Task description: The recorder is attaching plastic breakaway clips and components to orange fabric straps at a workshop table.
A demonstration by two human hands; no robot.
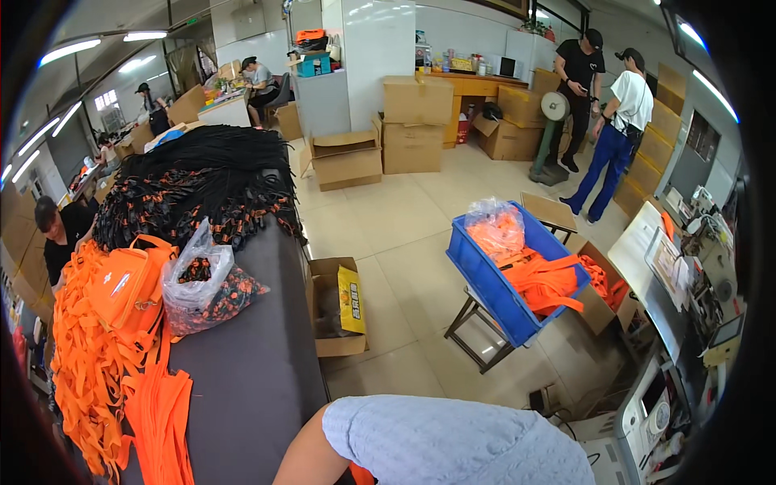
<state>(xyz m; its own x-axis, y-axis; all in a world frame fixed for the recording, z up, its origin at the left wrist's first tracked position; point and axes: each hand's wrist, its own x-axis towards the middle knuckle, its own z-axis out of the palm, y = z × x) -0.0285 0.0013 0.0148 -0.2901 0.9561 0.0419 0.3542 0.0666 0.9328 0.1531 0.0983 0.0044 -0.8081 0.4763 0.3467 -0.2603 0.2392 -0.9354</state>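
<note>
Both hands are out of my sight (their grip I can't tell); orange straps (160, 424) along the worktop's (246, 384) left edge look light, soft, best gathered mid-bundle.

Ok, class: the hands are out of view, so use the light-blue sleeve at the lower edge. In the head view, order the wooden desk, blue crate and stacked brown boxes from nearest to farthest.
1. Blue crate: nearest, right of centre.
2. Stacked brown boxes: farther back, near top centre.
3. Wooden desk: farthest, behind the boxes and to their right.
</note>
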